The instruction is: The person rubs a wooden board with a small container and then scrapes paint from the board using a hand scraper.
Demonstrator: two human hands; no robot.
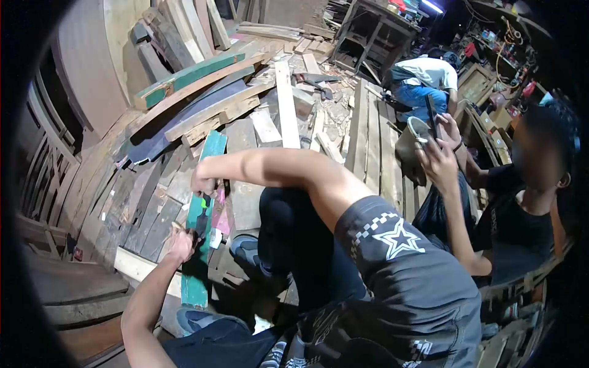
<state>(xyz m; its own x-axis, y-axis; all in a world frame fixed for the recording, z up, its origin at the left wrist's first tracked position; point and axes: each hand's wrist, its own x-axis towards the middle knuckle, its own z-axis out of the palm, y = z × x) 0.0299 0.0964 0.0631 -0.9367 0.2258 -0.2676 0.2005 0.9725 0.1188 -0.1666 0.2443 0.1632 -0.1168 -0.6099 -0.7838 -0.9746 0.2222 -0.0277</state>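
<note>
A long green-painted board (195,283) lies lengthwise on the wooden floor before me, close to my feet. My right hand (204,179) is closed over its upper part, gripping a hand tool with a black and bright green handle (205,201) that points down along the board; its exact kind is hard to make out. My left hand (180,243) is at the board's left edge, lower down, with fingers curled by a dark metal part (200,225). Whether that part belongs to the tool is unclear. What the left fingers hold is hidden.
Curved planks, one green-painted (190,80), are stacked ahead on the left. A pale plank (286,104) and a saw (316,78) lie among scraps. A seated person holds a phone (432,116) at right; another person (423,80) bends over behind. A bucket (412,144) stands nearby.
</note>
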